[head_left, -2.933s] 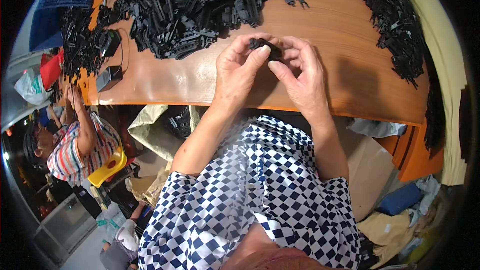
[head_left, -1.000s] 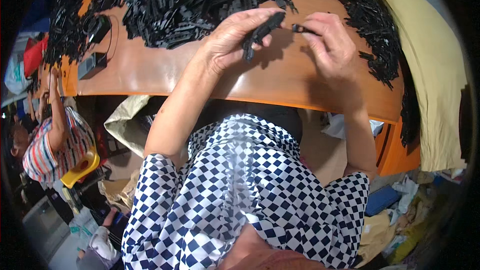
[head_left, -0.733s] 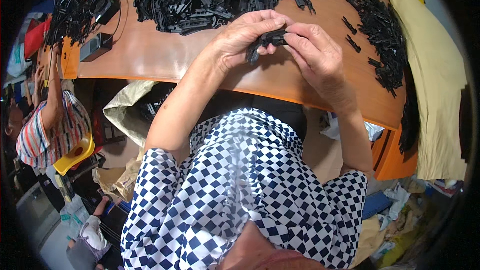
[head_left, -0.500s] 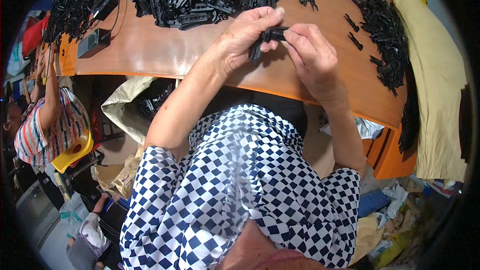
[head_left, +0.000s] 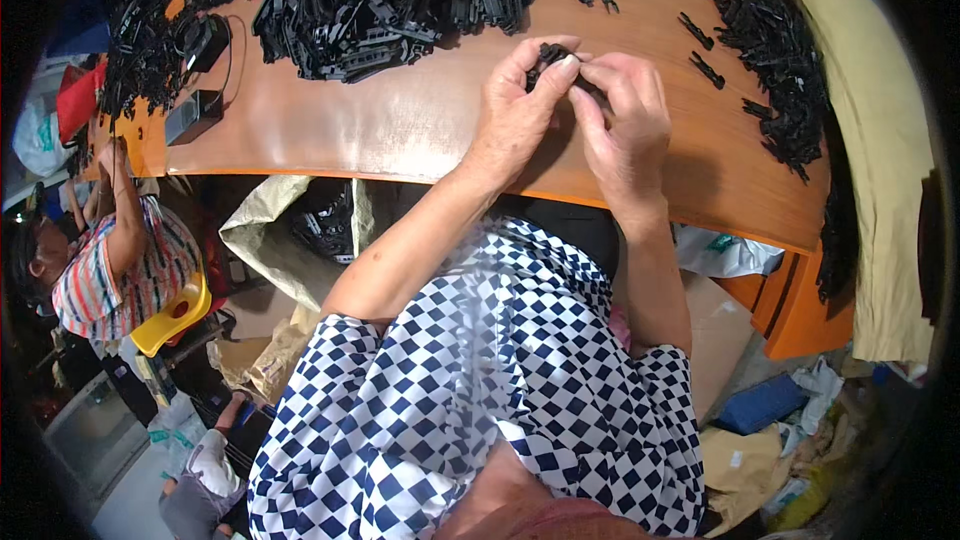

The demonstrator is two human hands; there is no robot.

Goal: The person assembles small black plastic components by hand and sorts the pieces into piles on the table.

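Over the front part of the brown table, my left hand (head_left: 512, 112) is closed around a small black plastic part (head_left: 548, 54), its thumb pressed along the near side. Close beside it, my right hand (head_left: 628, 125) pinches the same dark part between thumb and fingertips. Fingers cover most of the part, so its full shape is hidden. Beyond my hands lies a large heap of long black plastic parts (head_left: 385, 5). A second pile of smaller black parts (head_left: 765, 35) runs along the table's right side, with a few loose ones (head_left: 707, 70) to its left.
Two dark boxes (head_left: 194, 117) with a cord stand at the table's left. An open woven sack (head_left: 262, 240) holding black parts is below the front edge. A person in a striped top (head_left: 125, 270) works at the far left. Beige cloth (head_left: 865, 160) hangs along the right edge.
Both hands have drawn together around the black part, my left hand turning so its thumb now lies over it. The view has shifted slightly.
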